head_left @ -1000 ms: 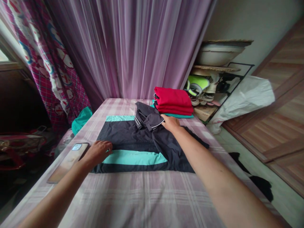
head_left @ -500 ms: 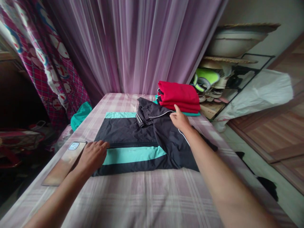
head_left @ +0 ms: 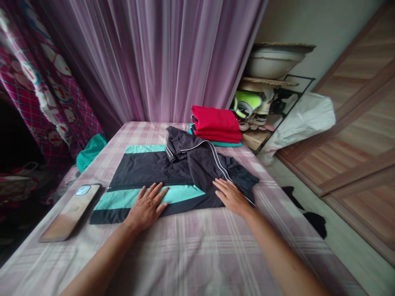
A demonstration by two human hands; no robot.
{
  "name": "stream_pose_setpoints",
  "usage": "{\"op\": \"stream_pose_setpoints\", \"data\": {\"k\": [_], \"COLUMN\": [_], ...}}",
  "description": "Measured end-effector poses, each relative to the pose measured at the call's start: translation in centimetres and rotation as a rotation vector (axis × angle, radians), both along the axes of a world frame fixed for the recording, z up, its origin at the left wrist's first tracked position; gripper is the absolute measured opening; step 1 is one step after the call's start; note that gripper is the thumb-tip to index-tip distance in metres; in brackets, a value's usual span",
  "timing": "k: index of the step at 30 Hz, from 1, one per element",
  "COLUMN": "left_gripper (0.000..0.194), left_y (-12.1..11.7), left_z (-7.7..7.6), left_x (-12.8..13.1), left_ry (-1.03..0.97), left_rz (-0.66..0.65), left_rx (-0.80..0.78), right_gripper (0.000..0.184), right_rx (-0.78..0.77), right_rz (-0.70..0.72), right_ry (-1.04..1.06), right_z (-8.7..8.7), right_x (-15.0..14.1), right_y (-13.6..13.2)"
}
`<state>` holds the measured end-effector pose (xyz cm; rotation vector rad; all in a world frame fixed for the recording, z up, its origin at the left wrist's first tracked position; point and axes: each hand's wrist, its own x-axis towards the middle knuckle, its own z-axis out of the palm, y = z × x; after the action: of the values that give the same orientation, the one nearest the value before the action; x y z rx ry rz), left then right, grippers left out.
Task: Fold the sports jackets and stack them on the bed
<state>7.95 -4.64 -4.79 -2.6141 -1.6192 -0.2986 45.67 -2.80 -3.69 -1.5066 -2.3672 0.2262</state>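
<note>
A black jacket (head_left: 145, 166) with turquoise bands and white piping lies on the table, its sleeve folded across the body at the right. My left hand (head_left: 148, 205) rests flat on the jacket's near turquoise band, fingers spread. On the folded sleeve near the white piping lies my right hand (head_left: 230, 196), palm down with fingers stretched out. Neither hand grips the cloth. The jacket's collar and striped cuff area point toward the far side.
A stack of folded red clothes (head_left: 217, 123) sits at the table's far right. A phone (head_left: 70, 213) lies by the left edge of the checked tablecloth (head_left: 185, 263). Beyond the right edge stand a shoe rack (head_left: 262, 123) and a white bag (head_left: 305, 119).
My right hand has come down and nearer, from beside the red stack onto the sleeve. My left hand has shifted right along the turquoise band. The view has turned slightly right.
</note>
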Motion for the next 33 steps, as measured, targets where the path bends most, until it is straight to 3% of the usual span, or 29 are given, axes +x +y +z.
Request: {"op": "stream_pose_setpoints", "data": {"k": [3,8,12,15,22,26,29,31,33], "left_gripper": [0.056,0.056,0.057,0.056,0.059,0.058,0.056,0.056,0.056], "left_y": [-0.1,-0.3,-0.3,-0.4,-1.0,-1.2,-1.2,-1.2,-1.2], "left_z": [0.4,0.6,0.7,1.0,1.4,1.4,1.5,1.6,1.8], "left_x": [0.2,0.6,0.5,-0.8,-5.6,-5.9,-5.4,-5.3,-5.2], "left_ry": [0.0,0.008,0.017,0.029,0.054,0.068,0.062,0.056,0.053], "left_rz": [0.006,0.018,0.029,0.07,0.229,0.265,0.287,0.293,0.296], "left_rx": [-0.003,-0.009,-0.035,-0.049,-0.078,-0.08,-0.087,-0.108,-0.134], "right_gripper": [0.049,0.051,0.056,0.059,0.057,0.06,0.061,0.06,0.06], "right_rx": [0.045,0.17,0.005,-0.103,-0.133,-0.192,-0.084,0.0,-0.031], "right_rz": [-0.055,-0.118,-0.107,-0.163,-0.228,-0.275,-0.336,-0.349,-0.333], "right_ry": [0.072,0.044,-0.096,-0.159,-0.21,-0.215,-0.154,-0.141,-0.167], "right_z": [1.0,2.8,1.9,0.9,0.7,2.0,2.9,2.8,2.1], "right_x": [-1.2,-6.4,-9.2,-9.6,-9.5,-10.3,-11.4,-12.0,-12.4], "right_y": [0.0,-1.0,-1.2,-0.9,-0.8,-0.9,-0.9,-0.9,-0.8]}}
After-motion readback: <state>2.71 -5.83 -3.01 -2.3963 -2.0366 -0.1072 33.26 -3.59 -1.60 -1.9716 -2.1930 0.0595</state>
